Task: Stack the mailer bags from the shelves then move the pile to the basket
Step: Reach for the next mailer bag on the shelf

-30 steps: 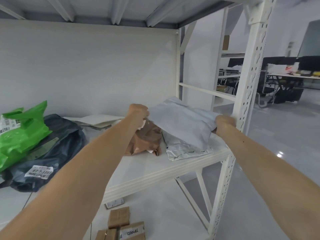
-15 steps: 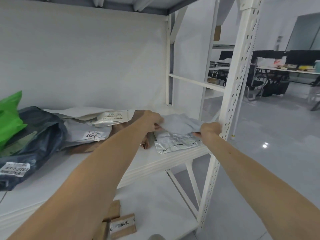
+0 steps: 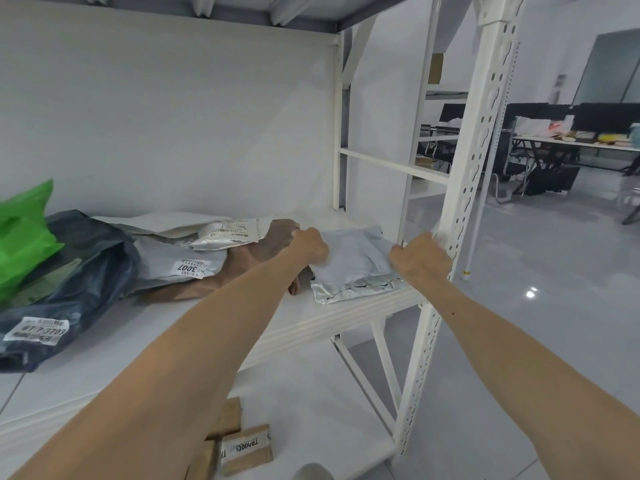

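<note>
We grip the grey bag with our left hand at its 9 o'clock edge and right hand at 3 o'clock, atop the silver bag at the front lip of the shelf, where slick film could let both slide off.

both hands grip a grey mailer bag at the shelf's right front corner: left hand on its left edge, right hand on its right. it lies atop a silver mailer.
</note>
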